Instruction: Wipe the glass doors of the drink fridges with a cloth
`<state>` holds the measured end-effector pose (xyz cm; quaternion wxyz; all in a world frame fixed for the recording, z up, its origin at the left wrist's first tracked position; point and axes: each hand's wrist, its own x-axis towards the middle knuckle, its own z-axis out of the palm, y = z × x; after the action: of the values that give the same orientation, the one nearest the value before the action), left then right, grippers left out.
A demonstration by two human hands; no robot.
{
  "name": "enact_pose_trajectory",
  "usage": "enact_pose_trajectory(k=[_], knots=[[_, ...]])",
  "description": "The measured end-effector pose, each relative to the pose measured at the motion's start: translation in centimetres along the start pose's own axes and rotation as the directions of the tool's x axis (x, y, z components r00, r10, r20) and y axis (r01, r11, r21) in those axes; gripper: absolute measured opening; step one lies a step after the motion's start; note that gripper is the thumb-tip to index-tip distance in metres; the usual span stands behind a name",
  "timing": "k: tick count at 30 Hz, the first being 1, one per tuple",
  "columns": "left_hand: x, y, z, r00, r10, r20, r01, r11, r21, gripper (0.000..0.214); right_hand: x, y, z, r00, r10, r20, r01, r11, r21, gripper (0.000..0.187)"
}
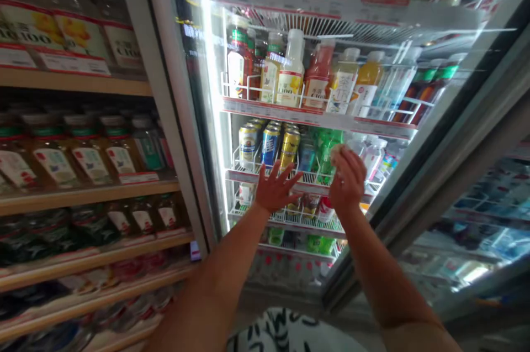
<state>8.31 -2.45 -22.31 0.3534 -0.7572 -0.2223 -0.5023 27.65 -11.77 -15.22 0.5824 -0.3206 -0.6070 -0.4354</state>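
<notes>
Both my arms reach into an open drinks fridge. My left hand [274,187] is open with fingers spread, just in front of the cans [270,145] on the middle wire shelf [244,175]. My right hand [348,178] is curled shut around the pale cap of a green bottle [327,151] standing on the same shelf. Clear bottles [375,154] stand to the right of that hand.
The fridge's glass door [451,136] stands open at the right. Above, a shelf holds juice and tea bottles [292,70]. Wooden shelves [83,194] at the left carry rows of bottled drinks. Lower fridge shelves hold more drinks.
</notes>
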Motion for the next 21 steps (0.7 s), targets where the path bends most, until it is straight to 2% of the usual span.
enact_pose_trajectory(k=[1, 2, 3, 4, 6, 7, 8, 10, 12, 13, 14, 16, 18, 19, 20, 21], knots=[[0.0, 0.1, -0.1, 1.000, -0.002, 0.002, 0.002, 1.000, 0.002, 0.065, 0.6, 0.2, 0.1, 0.998, 0.019, -0.062, -0.021, 0.999, -0.038, 0.055], [0.0, 0.2, -0.2, 1.000, -0.005, 0.004, 0.005, 1.000, 0.004, 0.065, 1.0, 0.3, 0.2, 0.998, 0.008, -0.064, -0.011, 0.998, -0.056, 0.056], [-0.1, 0.2, -0.3, 1.000, -0.008, 0.006, 0.008, 1.000, 0.006, 0.063, 1.1, 0.2, 0.2, 0.999, -0.033, 0.008, 0.033, 0.998, -0.049, 0.058], [-0.1, 0.3, -0.6, 1.000, -0.011, 0.006, 0.010, 1.000, 0.008, 0.061, 1.1, 0.1, 0.1, 0.986, -0.096, 0.138, 0.099, 0.995, -0.010, 0.060], [0.1, 0.1, -1.4, 1.000, -0.010, 0.007, 0.010, 1.000, 0.009, 0.056, 0.9, 0.1, -0.3, 0.896, -0.235, 0.377, 0.210, 0.972, 0.106, 0.064], [0.6, -0.3, -1.9, 1.000, -0.007, 0.005, 0.007, 1.000, 0.010, 0.053, 1.1, 0.5, -0.6, 0.868, -0.264, 0.420, 0.225, 0.964, 0.140, 0.065], [1.4, -0.8, -2.5, 1.000, -0.004, -0.001, 0.004, 1.000, 0.013, 0.051, 1.6, 1.1, -1.0, 0.881, -0.254, 0.399, 0.216, 0.967, 0.136, 0.065], [4.1, -2.2, -3.7, 0.999, -0.022, -0.028, 0.022, 0.999, 0.024, 0.050, 3.4, 2.7, -1.6, 0.971, -0.143, 0.191, 0.138, 0.990, 0.039, 0.062], [7.9, -3.7, -4.7, 0.991, -0.104, -0.088, 0.108, 0.993, 0.039, 0.052, 5.5, 4.1, -1.8, 0.998, -0.069, -0.005, 0.069, 0.995, -0.068, 0.058], [9.9, -4.3, -5.0, 0.984, -0.152, -0.094, 0.156, 0.987, 0.033, 0.056, 6.3, 4.4, -1.8, 0.997, -0.051, -0.051, 0.045, 0.994, -0.101, 0.057], [11.8, -4.8, -5.2, 0.979, -0.179, -0.093, 0.182, 0.983, 0.029, 0.058, 7.0, 4.4, -1.6, 0.998, -0.048, -0.038, 0.044, 0.993, -0.113, 0.058], [14.6, -5.2, -5.3, 0.978, -0.205, -0.038, 0.205, 0.979, 0.016, 0.061, 7.8, 4.0, -1.2, 0.984, -0.108, 0.141, 0.119, 0.990, -0.074, 0.064], [15.8, -5.2, -5.0, 0.978, -0.209, -0.001, 0.209, 0.978, 0.024, 0.063, 8.7, 3.8, -0.8, 0.923, -0.193, 0.332, 0.206, 0.978, -0.003, 0.067], [15.9, -5.1, -4.9, 0.978, -0.209, 0.004, 0.209, 0.977, 0.032, 0.063, 9.3, 4.0, -0.6, 0.911, -0.207, 0.356, 0.218, 0.976, 0.009, 0.066], [15.8, -5.0, -4.7, 0.978, -0.208, 0.006, 0.208, 0.977, 0.039, 0.063, 10.0, 4.4, -0.4, 0.927, -0.191, 0.322, 0.203, 0.979, -0.003, 0.063], [15.6, -5.0, -4.5, 0.979, -0.205, 0.001, 0.205, 0.978, 0.042, 0.063, 10.8, 4.9, -0.2, 0.960, -0.149, 0.238, 0.161, 0.987, -0.031, 0.060]])
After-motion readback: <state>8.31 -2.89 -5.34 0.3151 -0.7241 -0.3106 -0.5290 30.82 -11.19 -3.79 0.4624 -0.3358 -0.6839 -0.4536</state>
